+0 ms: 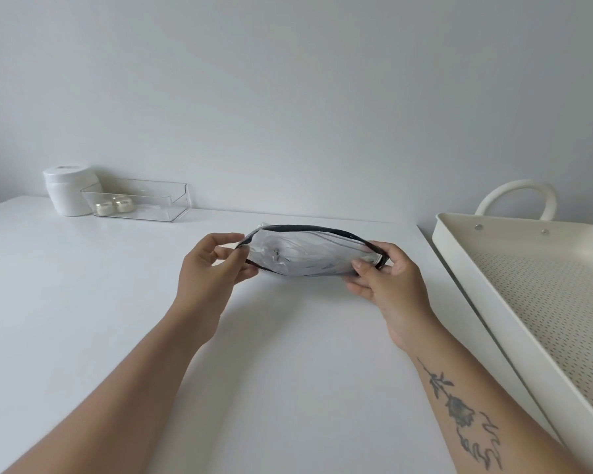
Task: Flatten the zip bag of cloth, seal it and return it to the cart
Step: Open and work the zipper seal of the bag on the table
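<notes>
Zip bag (308, 251) sits at the centre of the frame, held between both hands over the white table (117, 302). Its black zip rim is unsealed and bows apart into a long oval mouth. White cloth (288, 258) shows crumpled through the clear plastic. I cannot tell whether the bag's lower edge touches the table.

The left hand (216, 261) is at the left end of the mouth, with thumb and fingers curled in and pinching the rim there. The right hand (380, 278) grips the right end, its thumb lying on the near side of the plastic and its fingers wrapped behind. Both forearms reach in from the bottom of the frame, and a dark flower tattoo (459, 405) marks the right one.

The cart (459, 241) fills the right edge of the frame as a cream tray with a raised rim and a perforated floor. A looped handle (514, 196) rises at its far end. It stands just beside the table's right edge, well apart from the bag.

In the upper left, against the pale wall, a white lidded jar (71, 191) stands on the table, touching or just beside a clear plastic bin (141, 200). Two small round pots (112, 205) sit in the bin's left end.
</notes>
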Tool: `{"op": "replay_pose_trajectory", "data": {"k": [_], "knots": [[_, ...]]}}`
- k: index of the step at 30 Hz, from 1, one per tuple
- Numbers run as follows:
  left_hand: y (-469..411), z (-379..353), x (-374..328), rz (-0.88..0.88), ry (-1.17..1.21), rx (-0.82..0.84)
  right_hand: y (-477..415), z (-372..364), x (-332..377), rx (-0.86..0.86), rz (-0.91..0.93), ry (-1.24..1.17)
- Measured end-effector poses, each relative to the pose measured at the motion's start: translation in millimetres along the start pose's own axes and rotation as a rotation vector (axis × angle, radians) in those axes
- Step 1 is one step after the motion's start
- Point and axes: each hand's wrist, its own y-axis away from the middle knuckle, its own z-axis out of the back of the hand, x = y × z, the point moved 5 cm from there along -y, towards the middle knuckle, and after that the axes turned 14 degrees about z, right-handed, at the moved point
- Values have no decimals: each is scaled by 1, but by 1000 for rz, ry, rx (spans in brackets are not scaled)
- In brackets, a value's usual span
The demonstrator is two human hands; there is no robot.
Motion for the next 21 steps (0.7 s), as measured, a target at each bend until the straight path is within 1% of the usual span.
{"op": "replay_pose_trajectory", "data": {"k": [4, 9, 12, 14, 18, 19, 21], "knots": [[3, -3, -1, -70, -158, -121, 1, 1, 9, -19, 123, 204], [4, 0, -2, -129, -219, -254, 6, -7, 16, 11, 268, 540], [7, 1, -7, -191, -341, -298, 11, -16, 13, 19, 293, 581], [10, -1, -10, -235, -386, -279, 13, -18, 12, 44, 293, 561], [17, -14, -14, -378, -454, -55, 14, -25, 13, 145, 324, 597], [18, -16, -14, -399, -484, -31, 14, -27, 13, 168, 336, 589], [17, -16, -14, -399, -511, -54, 16, -31, 13, 222, 352, 551]]}}
